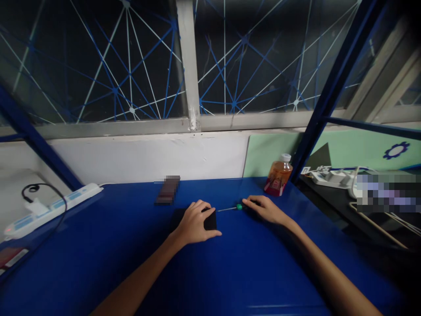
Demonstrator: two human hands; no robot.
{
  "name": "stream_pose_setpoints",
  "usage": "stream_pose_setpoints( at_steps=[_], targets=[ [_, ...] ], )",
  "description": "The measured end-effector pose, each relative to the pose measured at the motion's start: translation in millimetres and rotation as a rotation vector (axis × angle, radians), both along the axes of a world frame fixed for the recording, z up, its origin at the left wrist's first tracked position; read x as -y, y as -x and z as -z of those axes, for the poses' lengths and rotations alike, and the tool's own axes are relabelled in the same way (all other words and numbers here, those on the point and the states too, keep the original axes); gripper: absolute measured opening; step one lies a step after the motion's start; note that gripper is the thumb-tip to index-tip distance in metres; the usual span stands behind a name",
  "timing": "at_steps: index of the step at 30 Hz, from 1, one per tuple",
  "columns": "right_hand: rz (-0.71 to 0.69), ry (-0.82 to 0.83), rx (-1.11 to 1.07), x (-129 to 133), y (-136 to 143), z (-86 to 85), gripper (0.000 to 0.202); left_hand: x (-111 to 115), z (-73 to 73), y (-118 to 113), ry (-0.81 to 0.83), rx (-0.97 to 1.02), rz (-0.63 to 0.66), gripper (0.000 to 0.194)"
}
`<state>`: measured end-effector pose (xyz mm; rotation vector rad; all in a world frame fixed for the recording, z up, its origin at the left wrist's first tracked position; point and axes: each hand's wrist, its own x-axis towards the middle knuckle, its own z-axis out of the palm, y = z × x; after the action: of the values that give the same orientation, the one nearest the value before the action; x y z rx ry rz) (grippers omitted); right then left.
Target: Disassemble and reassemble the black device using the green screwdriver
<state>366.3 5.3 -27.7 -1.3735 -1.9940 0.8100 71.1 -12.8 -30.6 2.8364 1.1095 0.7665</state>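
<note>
Head view, looking down at a blue surface [98,263] under a window; left hand [194,224] flat on top of a small black block [210,220], fingers [200,206] spread and curled over it, probably pinning it down so it can't slide; right hand [266,210] just beside it, fingers closed around the dark handle of a screwdriver [239,206], green collar showing, thin shaft pointing left toward the block; looks held low and sideways to come at the block's side; tip seems to stop just short of the block, or reach it, can't tell which.

Orange-liquid bottle [279,175] standing upright near the right hand, well out of the way; white power strip [52,205] along the left edge with a black cable looped over it.

Most of the block hidden under the palm, so no idea what it really is; a blurred-out dark thing behind the left hand; right side too dim and blurred to read.
</note>
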Motion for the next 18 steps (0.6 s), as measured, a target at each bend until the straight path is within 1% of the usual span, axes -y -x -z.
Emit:
stream_pose_setpoints(
  at_steps=[1, 2, 4, 5, 7, 10, 12, 16, 17, 18],
  targets=[
    [0.020, -0.025, 0.002, 0.8, 0.8, 0.3, 0.048, -0.2, 0.0, 0.0, -0.004, 0.001, 0.002, 0.065],
    [0.048, -0.013, -0.006, 1.8, 1.1, 0.7, 0.047, -0.5, 0.0, 0.0, -0.007, 0.002, 0.004, 0.065],
    [0.086, 0.101, -0.052, 3.9, 0.1, 1.5, 0.041, -1.3, 0.6, 0.1, -0.011, 0.000, 0.010, 0.065],
    [0.075, 0.168, -0.078, 4.7, -1.1, 1.8, 0.043, -1.7, 1.0, 0.2, -0.011, -0.003, 0.014, 0.066],
    [0.011, 0.251, -0.132, 5.4, -3.8, 1.8, 0.048, -2.5, 2.1, 0.3, -0.015, -0.007, 0.021, 0.066],
    [-0.023, 0.294, -0.138, 4.3, -5.3, 1.2, 0.047, -3.2, 3.1, 0.3, -0.015, -0.021, 0.014, 0.068],
    [-0.006, 0.269, -0.091, 2.8, -3.4, 1.2, 0.046, -3.3, 3.1, 0.3, -0.003, -0.029, 0.018, 0.069],
    [0.058, 0.084, -0.057, 0.5, 1.4, 1.9, 0.052, -3.3, 1.5, 0.6, -0.003, -0.044, 0.013, 0.068],
    [0.074, 0.071, -0.073, 0.5, 1.1, 1.8, 0.050, -3.4, 1.1, 0.7, -0.004, -0.047, 0.013, 0.069],
    [0.064, 0.096, -0.089, 0.8, 0.0, 1.5, 0.046, -3.5, 0.8, 0.8, -0.004, -0.049, 0.012, 0.070]
  ],
)
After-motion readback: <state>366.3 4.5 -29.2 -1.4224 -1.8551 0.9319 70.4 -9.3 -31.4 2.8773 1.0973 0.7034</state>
